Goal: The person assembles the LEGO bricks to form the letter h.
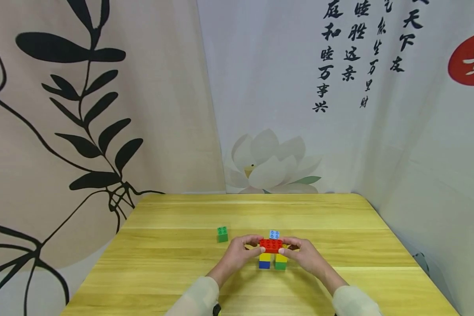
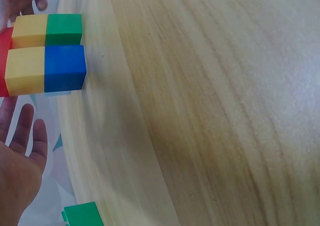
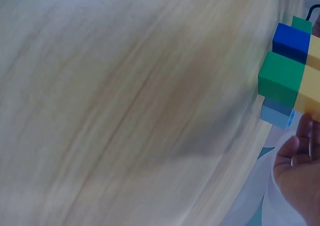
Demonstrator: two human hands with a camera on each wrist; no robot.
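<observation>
The red brick (image 1: 271, 245) was between the fingertips of both hands, its studs facing up. The left hand (image 1: 237, 256) pinched one end, its thumb on the near face and its forefinger toward the far side, while its outer fingers, seen from the left wrist, spread loosely away from the bricks. The right hand (image 1: 307, 258) pinched the opposite end in much the same way, the gap between its thumb and forefinger narrow; its other fingers, from the right wrist, were partly bent. Just below the left thumb, against the underside of the red brick, was the left yellow brick (image 1: 265, 257), with the blue brick (image 1: 264, 265) joined beneath it. Just below the right thumb came the right yellow brick (image 1: 281, 258), and under that the lower green brick (image 1: 280, 266). The two columns stood side by side; whether their bases touched the table (image 1: 162, 276) could not be told. Beyond the fingertips, past the far side of the red brick, was the pale blue brick (image 1: 274, 234), studs up. The loose green brick (image 1: 222, 235) sat on the table, beyond the left fingers and off to their left, apart from the rest. Well past all the fingers hung a printed cloth (image 1: 174, 109).
</observation>
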